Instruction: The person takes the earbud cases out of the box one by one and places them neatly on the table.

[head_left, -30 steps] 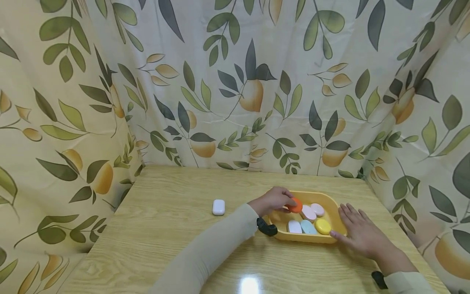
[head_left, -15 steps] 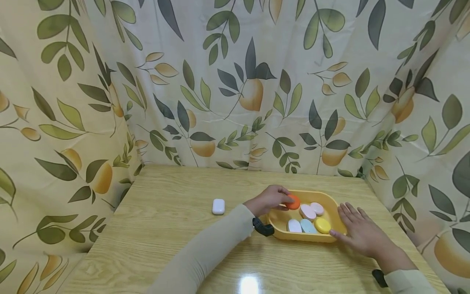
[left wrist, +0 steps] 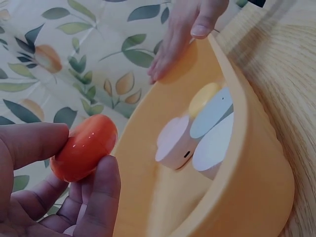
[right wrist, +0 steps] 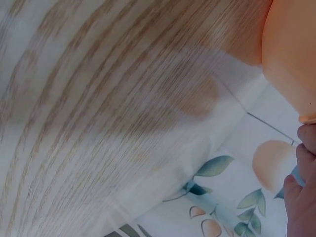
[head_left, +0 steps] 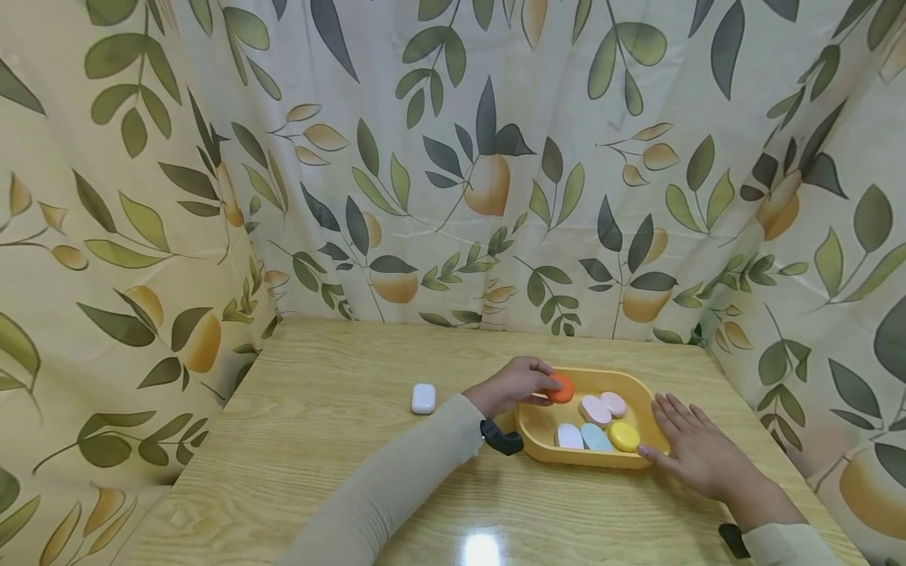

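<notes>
My left hand (head_left: pixel 515 385) pinches a glossy orange rounded case (head_left: pixel 562 388), like an earbud case, between thumb and fingers. It hovers over the left end of a yellow tray (head_left: pixel 587 457). In the left wrist view the orange case (left wrist: pixel 86 148) is raised beside the tray's inner wall. Inside the tray lie a pink case (head_left: pixel 595 409), a paler pink one (head_left: pixel 613 404), a yellow one (head_left: pixel 624 436), a light blue one (head_left: pixel 596 437) and a white one (head_left: pixel 569 436). My right hand (head_left: pixel 697 452) rests on the tray's right rim, fingers extended.
A white earbud case (head_left: pixel 423 398) lies alone on the wooden table (head_left: pixel 318 440), left of the tray. Leaf-patterned curtains (head_left: pixel 453 157) hang behind the table and along both sides.
My left hand has drawn slightly left with the orange case, away from the pink case and toward the tray's left end. My right hand stays at the right rim.
</notes>
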